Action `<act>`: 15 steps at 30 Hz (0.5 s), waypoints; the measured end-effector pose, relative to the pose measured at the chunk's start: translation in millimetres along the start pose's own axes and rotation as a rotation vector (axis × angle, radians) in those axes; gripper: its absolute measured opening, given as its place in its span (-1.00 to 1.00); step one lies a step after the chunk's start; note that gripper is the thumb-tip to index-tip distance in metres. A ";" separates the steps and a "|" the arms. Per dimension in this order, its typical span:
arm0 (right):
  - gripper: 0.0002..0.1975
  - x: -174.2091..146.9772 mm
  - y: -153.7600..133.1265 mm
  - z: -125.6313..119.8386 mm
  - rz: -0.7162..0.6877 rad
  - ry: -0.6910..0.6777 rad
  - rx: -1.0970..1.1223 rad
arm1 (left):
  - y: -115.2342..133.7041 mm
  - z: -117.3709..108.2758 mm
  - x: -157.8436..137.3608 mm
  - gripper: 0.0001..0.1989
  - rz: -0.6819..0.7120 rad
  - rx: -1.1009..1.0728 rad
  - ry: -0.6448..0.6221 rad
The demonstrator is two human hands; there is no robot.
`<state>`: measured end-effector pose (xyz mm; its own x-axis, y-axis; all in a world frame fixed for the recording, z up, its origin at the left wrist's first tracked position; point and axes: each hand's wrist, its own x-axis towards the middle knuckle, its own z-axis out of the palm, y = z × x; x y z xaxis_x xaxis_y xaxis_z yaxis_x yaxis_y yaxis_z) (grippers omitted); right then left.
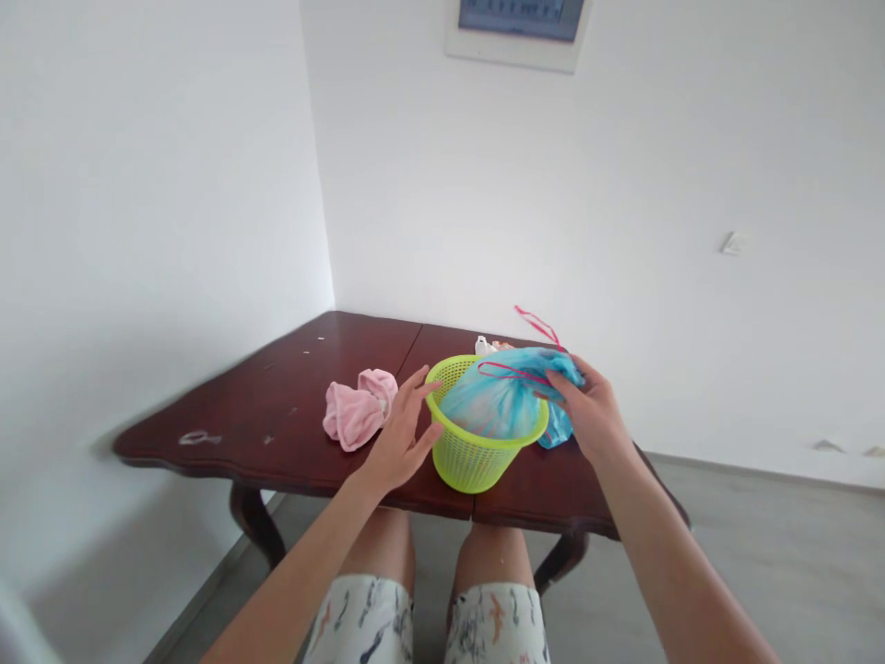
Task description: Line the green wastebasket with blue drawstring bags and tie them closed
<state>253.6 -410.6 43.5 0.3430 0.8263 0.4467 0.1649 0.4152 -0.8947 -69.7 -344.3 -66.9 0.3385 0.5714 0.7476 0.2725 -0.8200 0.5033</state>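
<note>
A yellow-green plastic basket [477, 458] with a mesh wall stands near the front edge of the table. Partly inside it is a blue translucent drawstring bag [494, 397] with pink-red cords; its bunched top leans out to the right. My right hand [587, 401] grips that gathered top. My left hand [403, 433] is at the basket's left rim, fingers spread, holding nothing; whether it touches the rim I cannot tell. What the bag contains is not clear.
On the dark red wooden table [277, 387], a bunched pink cloth [358, 410] lies left of the basket. Behind the basket a white object [486, 347] is partly hidden. More blue plastic [557, 426] lies to its right. Walls stand behind and left.
</note>
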 end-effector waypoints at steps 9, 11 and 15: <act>-0.24 69.4 -25.8 33.7 -0.813 -0.133 -0.716 | -83.0 57.7 -63.1 -0.05 -0.190 -0.461 0.005; -0.17 90.4 -28.7 45.3 -0.957 -0.122 -0.845 | -94.4 68.5 -73.7 -0.06 -0.298 -0.566 -0.033; -0.04 145.0 -22.2 71.4 -1.061 -0.027 -0.956 | -109.9 79.4 -80.2 -0.15 -0.496 -0.854 -0.125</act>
<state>233.6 -272.8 128.6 -0.3508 0.3037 0.8858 0.8809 0.4281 0.2021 -55.2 -297.4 -216.6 0.4681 0.8150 0.3417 -0.3142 -0.2079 0.9263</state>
